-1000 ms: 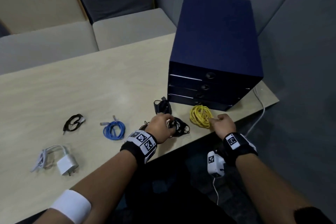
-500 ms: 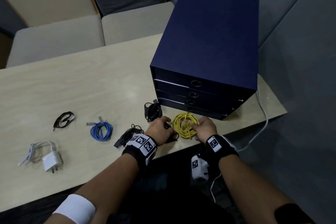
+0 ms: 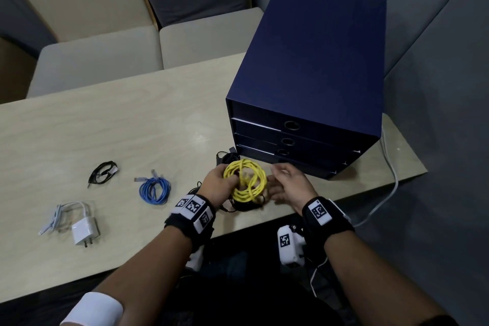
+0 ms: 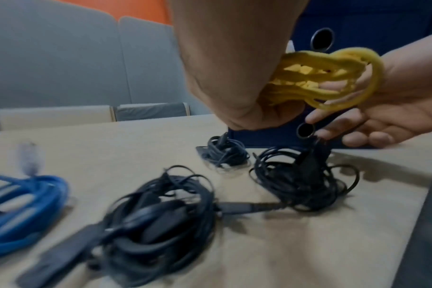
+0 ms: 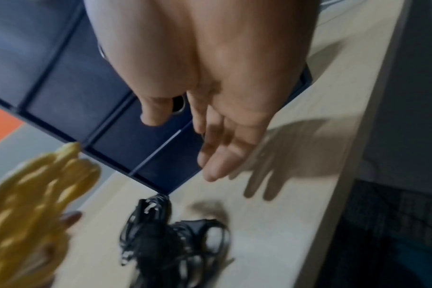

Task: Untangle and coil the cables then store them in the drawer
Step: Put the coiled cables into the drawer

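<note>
A yellow cable coil point(image 3: 244, 180) hangs just above the table's front edge in front of the navy drawer unit point(image 3: 304, 74), whose drawers are all closed. My left hand point(image 3: 230, 180) grips the coil's left side, fingers curled through its loops point(image 4: 308, 78). My right hand point(image 3: 275, 180) hovers open just right of the coil, fingers straight point(image 5: 215, 165), holding nothing. A black cable bundle point(image 3: 246, 206) lies on the table under the coil. Another black bundle point(image 3: 227, 157) sits against the unit's bottom corner, and a third point(image 4: 160, 224) lies below my left wrist.
On the wooden table point(image 3: 119, 127) to the left lie a blue cable coil point(image 3: 154, 189), a small black cable point(image 3: 103, 173) and a white charger with its cord point(image 3: 84, 229). A white cable point(image 3: 389, 161) runs off the table's right edge. Cushioned seats stand behind.
My left hand left the black bundle and took the yellow coil, now lifted off the table. My right hand, which had been holding the coil, let go and opened.
</note>
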A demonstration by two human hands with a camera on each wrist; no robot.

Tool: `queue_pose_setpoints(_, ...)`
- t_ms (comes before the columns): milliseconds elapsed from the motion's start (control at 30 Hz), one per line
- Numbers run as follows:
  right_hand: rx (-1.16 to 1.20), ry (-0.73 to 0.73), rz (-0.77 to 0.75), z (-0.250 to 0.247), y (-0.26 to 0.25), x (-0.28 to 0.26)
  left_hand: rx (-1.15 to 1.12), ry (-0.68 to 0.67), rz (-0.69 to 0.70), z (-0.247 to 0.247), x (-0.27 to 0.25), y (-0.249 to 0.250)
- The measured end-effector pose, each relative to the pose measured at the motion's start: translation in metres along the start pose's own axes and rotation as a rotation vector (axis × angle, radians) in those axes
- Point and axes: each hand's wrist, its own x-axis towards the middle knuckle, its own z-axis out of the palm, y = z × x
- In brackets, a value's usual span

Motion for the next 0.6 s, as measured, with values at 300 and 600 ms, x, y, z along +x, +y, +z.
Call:
queue_pose_setpoints(300, -0.534, 0.107, 0.109, 0.002, 0.009, 0.016, 0.428, -0.363, 0.118, -0.025, -0.021, -0.014)
queue_pose_setpoints(600, -0.738, 0.177, 0.145, 0.013, 0.001, 0.016, 0.58, -0.313, 0.204, -0.001, -0.005, -0.017)
